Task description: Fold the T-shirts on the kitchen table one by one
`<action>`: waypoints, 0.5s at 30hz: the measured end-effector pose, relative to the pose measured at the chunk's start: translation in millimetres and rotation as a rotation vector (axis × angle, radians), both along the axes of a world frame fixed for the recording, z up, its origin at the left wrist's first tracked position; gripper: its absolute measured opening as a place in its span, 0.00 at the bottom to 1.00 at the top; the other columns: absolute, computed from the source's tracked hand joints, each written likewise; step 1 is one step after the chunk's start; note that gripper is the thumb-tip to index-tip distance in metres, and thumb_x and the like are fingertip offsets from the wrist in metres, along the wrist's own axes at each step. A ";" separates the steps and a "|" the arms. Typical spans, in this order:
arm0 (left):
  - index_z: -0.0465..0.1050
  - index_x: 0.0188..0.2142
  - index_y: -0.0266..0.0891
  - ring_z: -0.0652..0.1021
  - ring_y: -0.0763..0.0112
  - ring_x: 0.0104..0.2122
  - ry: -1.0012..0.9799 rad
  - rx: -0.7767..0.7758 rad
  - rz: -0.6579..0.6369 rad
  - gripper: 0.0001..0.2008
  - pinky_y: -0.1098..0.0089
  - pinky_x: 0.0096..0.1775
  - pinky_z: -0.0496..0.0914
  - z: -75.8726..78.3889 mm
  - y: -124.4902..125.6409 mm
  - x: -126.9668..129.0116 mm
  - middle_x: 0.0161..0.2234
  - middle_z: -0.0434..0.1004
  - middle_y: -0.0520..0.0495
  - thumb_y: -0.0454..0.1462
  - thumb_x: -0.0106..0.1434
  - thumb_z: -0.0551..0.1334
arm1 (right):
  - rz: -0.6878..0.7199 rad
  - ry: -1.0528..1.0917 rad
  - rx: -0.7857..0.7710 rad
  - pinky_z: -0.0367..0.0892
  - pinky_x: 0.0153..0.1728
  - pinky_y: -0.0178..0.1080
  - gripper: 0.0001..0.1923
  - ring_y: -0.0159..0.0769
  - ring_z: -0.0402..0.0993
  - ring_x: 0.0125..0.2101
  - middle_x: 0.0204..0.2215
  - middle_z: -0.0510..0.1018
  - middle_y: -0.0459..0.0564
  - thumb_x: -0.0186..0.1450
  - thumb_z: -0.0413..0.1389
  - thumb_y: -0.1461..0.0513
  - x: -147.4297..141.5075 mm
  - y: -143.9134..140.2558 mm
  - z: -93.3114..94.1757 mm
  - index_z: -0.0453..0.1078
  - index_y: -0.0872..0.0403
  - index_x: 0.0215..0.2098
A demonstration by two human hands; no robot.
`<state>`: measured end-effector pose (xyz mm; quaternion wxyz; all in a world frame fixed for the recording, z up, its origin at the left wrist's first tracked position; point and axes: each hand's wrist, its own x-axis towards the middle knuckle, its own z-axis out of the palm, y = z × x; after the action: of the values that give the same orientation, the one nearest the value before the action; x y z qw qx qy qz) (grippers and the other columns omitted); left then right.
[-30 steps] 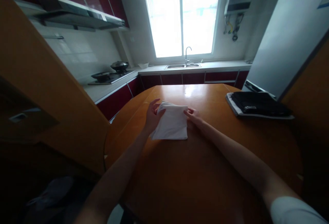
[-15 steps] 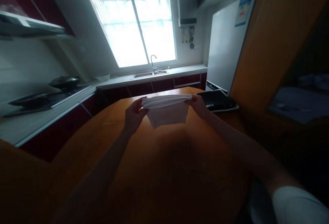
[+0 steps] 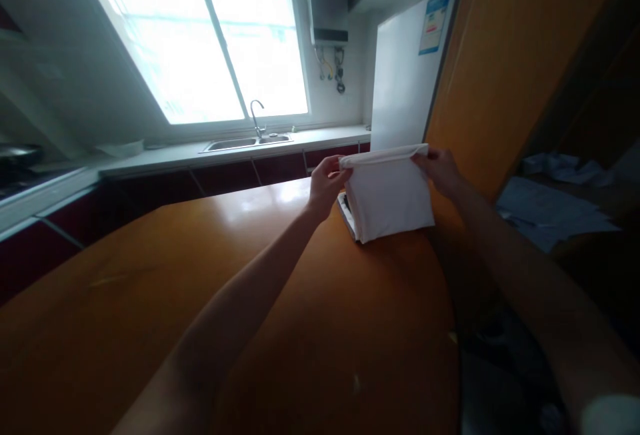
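Where both hands pinch its level top edge, folded white cloth (image 3: pixel 390 198) hanging down.

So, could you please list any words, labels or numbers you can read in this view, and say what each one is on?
No text can be read.
Blue and white sticker near the top of the white fridge: print too small and blurred to read.
The folded white cloth, held up by the left hand and right hand, shows no print.

Folded white cloth (image 3: pixel 389 198) lifted off table — carried right.
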<state>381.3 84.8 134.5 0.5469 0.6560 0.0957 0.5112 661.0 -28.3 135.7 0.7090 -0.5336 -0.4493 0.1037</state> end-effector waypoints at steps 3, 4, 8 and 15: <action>0.74 0.43 0.38 0.78 0.71 0.33 0.052 -0.199 0.001 0.18 0.70 0.34 0.74 -21.9 26.2 37.6 0.37 0.78 0.47 0.40 0.55 0.72 | -0.053 0.052 -0.148 0.71 0.28 0.34 0.23 0.34 0.75 0.28 0.29 0.81 0.50 0.51 0.72 0.50 20.4 33.8 -13.9 0.77 0.58 0.36; 0.74 0.42 0.37 0.78 0.72 0.32 0.103 -0.258 0.022 0.17 0.71 0.34 0.74 -30.3 34.8 47.0 0.37 0.78 0.47 0.39 0.54 0.72 | -0.086 0.067 -0.220 0.71 0.28 0.34 0.23 0.33 0.75 0.27 0.28 0.80 0.49 0.52 0.72 0.51 23.5 45.0 -21.3 0.77 0.59 0.35; 0.73 0.37 0.35 0.76 0.76 0.27 0.321 -0.385 0.162 0.12 0.73 0.32 0.72 -56.6 63.9 71.5 0.32 0.77 0.48 0.36 0.55 0.71 | -0.193 0.084 -0.410 0.70 0.26 0.33 0.19 0.31 0.72 0.24 0.24 0.79 0.47 0.54 0.71 0.55 32.0 81.0 -45.1 0.77 0.61 0.34; 0.75 0.33 0.35 0.78 0.66 0.31 0.531 -0.334 0.294 0.11 0.68 0.34 0.72 -77.5 92.2 90.2 0.27 0.75 0.46 0.39 0.56 0.71 | -0.337 -0.174 -0.680 0.73 0.34 0.37 0.10 0.37 0.76 0.29 0.28 0.79 0.51 0.60 0.64 0.63 49.1 113.1 -58.8 0.78 0.62 0.38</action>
<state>471.4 177.0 57.0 0.5232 0.6469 0.4105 0.3731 710.1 84.8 76.9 0.4580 -0.8113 -0.3538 0.0832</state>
